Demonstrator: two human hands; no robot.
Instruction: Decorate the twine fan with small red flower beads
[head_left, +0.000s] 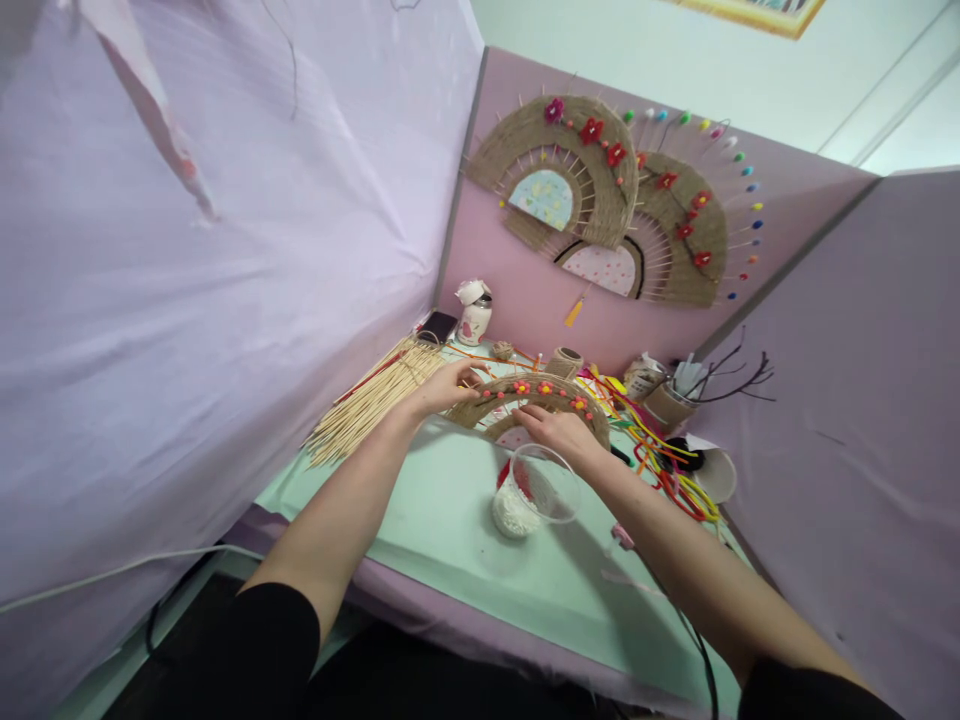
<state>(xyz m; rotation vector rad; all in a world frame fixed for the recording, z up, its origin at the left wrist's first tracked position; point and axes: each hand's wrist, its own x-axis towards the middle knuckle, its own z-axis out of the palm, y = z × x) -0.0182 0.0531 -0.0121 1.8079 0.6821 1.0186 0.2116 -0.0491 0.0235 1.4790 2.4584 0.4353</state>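
A half-round twine fan (501,388) with pink and orange flowers along its arch stands tilted over the table. My left hand (450,388) is closed on its upper left part, thumb and fingers at the rim. In front of the fan's inner part is my right hand (559,432), its fingers bent together and closed on the inner edge; the thumb is hidden. Just below my right hand sits a clear plastic tub (562,500), tipped over a heap of white bits (514,512) with something red beside it.
A bundle of thin sticks (367,400) lies left. Coloured craft stems (667,460), a twine spool (564,362) and a pot with twigs (669,408) stand behind and right. Two finished fans (600,175) hang on the pink board. A cable (697,640) crosses the table's right side.
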